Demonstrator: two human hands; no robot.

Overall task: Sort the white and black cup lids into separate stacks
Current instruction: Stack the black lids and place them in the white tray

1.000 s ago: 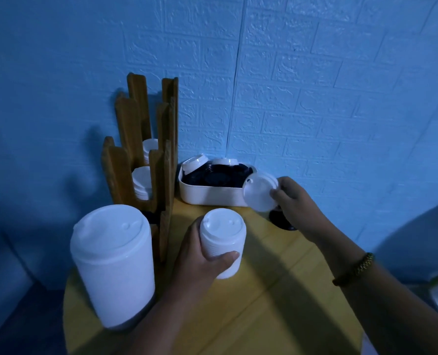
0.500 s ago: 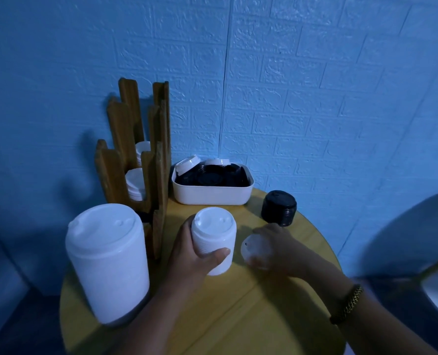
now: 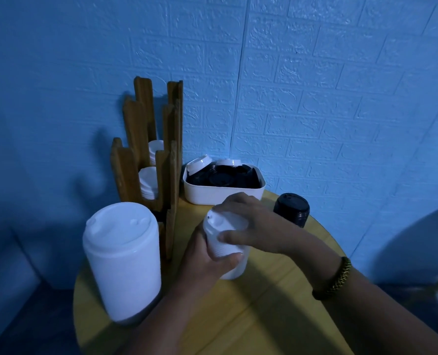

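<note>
- left grip [image 3: 207,265] wrapped round the side of the white lid stack [image 3: 217,225], frame centre, standing on the worktop [image 3: 264,316]
- right grip [image 3: 251,226] clamped over that stack's top, thumb on its side
- black lid stack [image 3: 292,210] near, right of centre, untouched
- tub [image 3: 212,194] behind holds mostly black lids

Wall [image 3: 315,98]: blue, brick-embossed. Table [image 3: 251,316]: yellow. Rack [image 3: 171,175]: brown. Bin [image 3: 212,194], 12 o'clock: white; its lids [image 3: 220,179] mostly black. Centre stack [image 3: 225,242]: white. 2 o'clock stack [image 3: 291,210]: black.
</note>
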